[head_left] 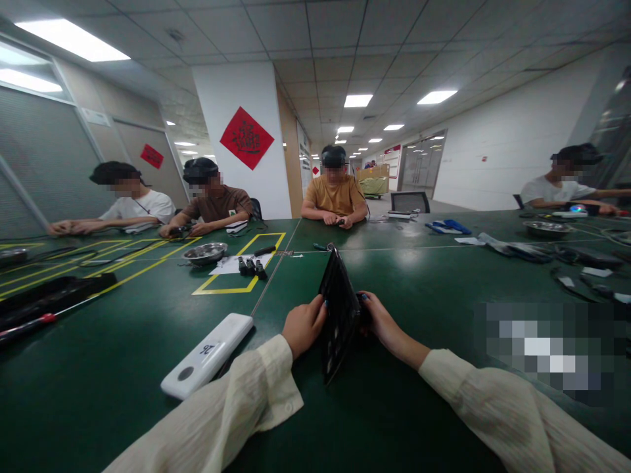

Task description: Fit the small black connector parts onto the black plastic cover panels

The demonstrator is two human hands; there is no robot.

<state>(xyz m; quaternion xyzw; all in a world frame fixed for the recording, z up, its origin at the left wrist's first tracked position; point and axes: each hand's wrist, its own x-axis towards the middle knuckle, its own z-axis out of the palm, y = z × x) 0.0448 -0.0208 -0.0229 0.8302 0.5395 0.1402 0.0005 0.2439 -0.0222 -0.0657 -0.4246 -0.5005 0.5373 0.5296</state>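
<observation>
At the near middle of the green table [394, 420], a black panel [339, 322] stands steeply tilted between both hands, its longest visible extent running up and down the view, one face turned left. Neither hand is nearer, since both touch it: the left hand [303, 325] is clamped on the left edge, thumb against the surface, while the right hand [387, 328] grips the opposite side, its fingers partly hidden. Left of the panel lies a white power bank [211, 353]; farther off are a metal bowl [204, 253] and small black cylinders [251, 268].
</observation>
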